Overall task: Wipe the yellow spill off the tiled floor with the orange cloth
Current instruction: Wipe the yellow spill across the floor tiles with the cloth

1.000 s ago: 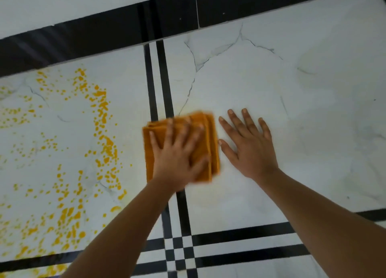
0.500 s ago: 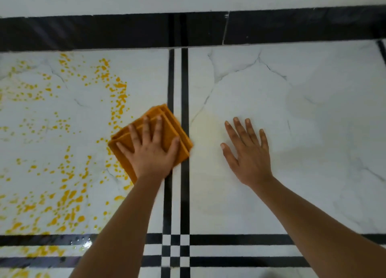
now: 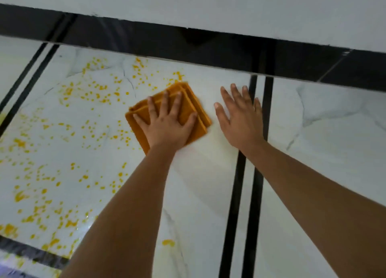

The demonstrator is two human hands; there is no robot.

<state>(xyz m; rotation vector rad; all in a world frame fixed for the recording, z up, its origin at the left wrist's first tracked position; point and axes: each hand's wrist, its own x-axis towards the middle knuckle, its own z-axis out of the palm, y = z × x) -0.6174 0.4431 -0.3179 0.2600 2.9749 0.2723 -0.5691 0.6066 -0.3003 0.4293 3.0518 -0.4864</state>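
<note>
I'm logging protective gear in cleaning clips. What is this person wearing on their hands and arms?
Nothing that shows. The left hand and right hand are bare: no gloves, rings, watch or bracelets are visible. The left forearm and right forearm are uncovered right to the frame's edge, and no sleeve comes into view. The nails look short and plain.

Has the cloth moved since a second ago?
Yes. The cloth went left: it lay across the double black stripe, and now sits clear to its left, under the left hand.

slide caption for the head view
Left hand presses orange cloth at edge of yellow spill; right hand rests flat on tiled floor.
</note>
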